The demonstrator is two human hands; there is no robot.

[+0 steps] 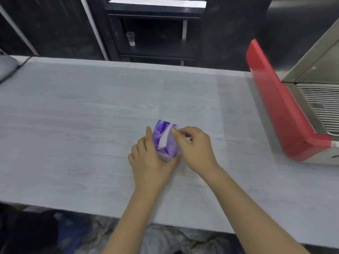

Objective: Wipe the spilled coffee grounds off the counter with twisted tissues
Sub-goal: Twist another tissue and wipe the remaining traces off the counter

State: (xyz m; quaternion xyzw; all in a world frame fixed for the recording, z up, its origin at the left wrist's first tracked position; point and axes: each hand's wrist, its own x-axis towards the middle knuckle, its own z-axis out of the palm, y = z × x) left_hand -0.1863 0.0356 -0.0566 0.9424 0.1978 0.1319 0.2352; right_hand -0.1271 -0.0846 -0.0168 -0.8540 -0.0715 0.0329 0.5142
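On pale woodgrain counter (73, 116), left hand (150, 162) gripping glossy purple tissue pack (165, 138), right hand (194, 145) pinching tissue (164, 139).

We've got a matt, pale wood-grain counter (91, 116) here, and the purple tissue pack (166, 138) looks like glossy plastic wrap. The machine (286, 114) pairs smooth red plastic with brushed metal and a wire grille (322, 105).

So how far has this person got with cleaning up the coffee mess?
Barely started. The left hand steadies a small purple tissue pack on the pale wood-grain counter, while the right hand pinches at the white tissue in its slot. No tissue is out or twisted yet, and no wiping shows. I cannot make out any grounds in this blurry view.
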